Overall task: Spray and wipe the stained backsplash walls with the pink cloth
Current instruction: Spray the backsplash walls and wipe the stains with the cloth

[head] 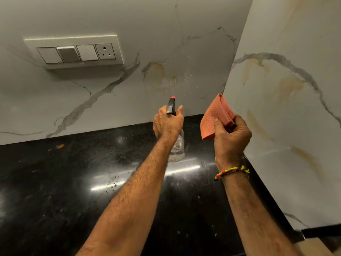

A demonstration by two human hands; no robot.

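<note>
Both bare forearms reach forward from the lower edge of the view toward twelve o'clock, the left one slanting in from seven o'clock. The left hand point(168, 122) is seen from the back, fingers curled in a grip with the thumb tip lifted on its right side. The right hand point(231, 137), raised at about two o'clock of the left, pinches with thumb against curled fingers, its wrist upright.

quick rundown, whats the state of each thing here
spray bottle: held upright by left hand, aimed at back wall
pink cloth: folded, gripped by right hand, off the wall
back wall: stained, some droplets
side wall: stained
counter: speckled with droplets
</note>
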